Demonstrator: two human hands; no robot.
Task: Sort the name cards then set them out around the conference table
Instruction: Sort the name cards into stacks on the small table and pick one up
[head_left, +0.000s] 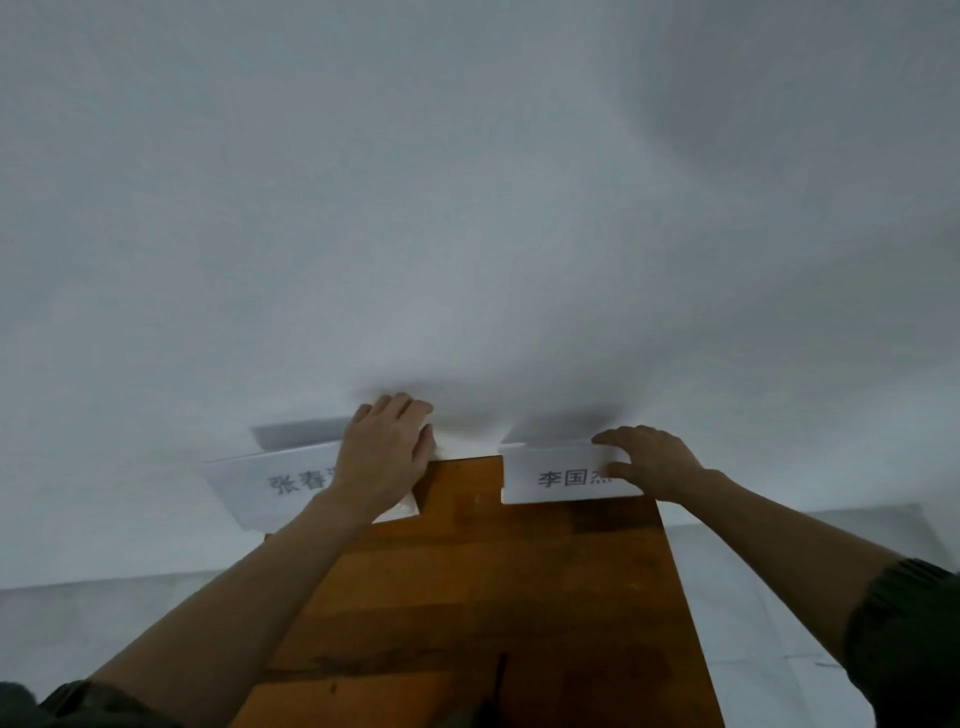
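Two white folded name cards with dark printed characters stand at the far end of a narrow brown wooden table (467, 582). The left card (270, 483) overhangs the table's left corner. My left hand (387, 457) lies over its right part, fingers curled over the top edge and thumb on the side. The right card (556, 475) stands at the far right corner. My right hand (649, 462) grips its right end, fingers over the top fold and thumb on the front face. Each hand hides part of its card's text.
A plain white wall (467, 208) rises directly behind the table's far end, close to the cards. Pale floor (769, 623) shows to the right and left of the table. Dark sleeves sit at the bottom corners of the view.
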